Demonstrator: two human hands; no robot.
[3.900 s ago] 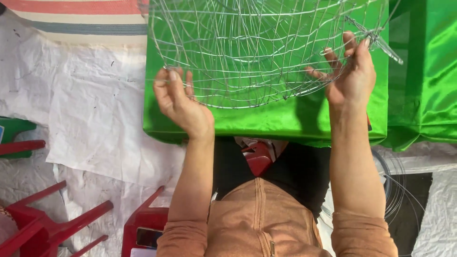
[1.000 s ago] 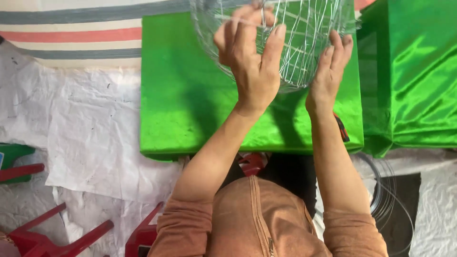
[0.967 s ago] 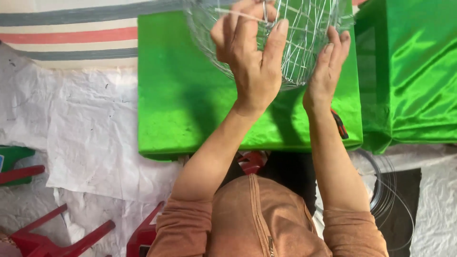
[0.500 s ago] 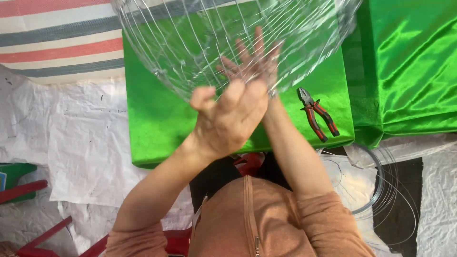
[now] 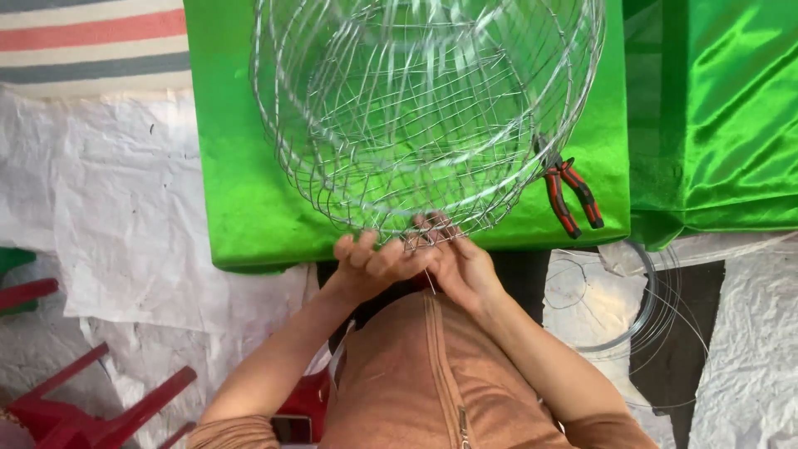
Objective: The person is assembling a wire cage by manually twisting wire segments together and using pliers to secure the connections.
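A table draped in shiny green cloth [image 5: 241, 208] fills the far middle of the scene, and a second green-draped surface [image 5: 723, 125] is seen just beside it on the right. White crumpled sheeting [image 5: 125, 224] is spread over the floor on the left, with a striped mat [image 5: 91, 37] at the far left corner.

A large round wire basket frame [image 5: 424, 108] is set over the green cloth, its open cage of thin silver wires reaching from the far edge down to the table's near edge. Its nearest rim overhangs that edge, where both hands meet it.

A coil of loose wire [image 5: 640, 308] lies on the floor at the near right, partly on a dark patch. Red plastic chair legs [image 5: 91, 407] are seen at the near left.

The left hand [image 5: 374, 266] is held just below the frame's near rim, its fingers curled and pinched on the wire ends there. The right hand [image 5: 461, 266] is pressed touching the left, its fingers likewise closed on the same bunch of wire ends at the rim; exactly which strands are gripped cannot be told.

A pair of red-handled pliers [image 5: 569, 195] lies on the green cloth just right of the frame, untouched, its handles pointing toward the near edge.
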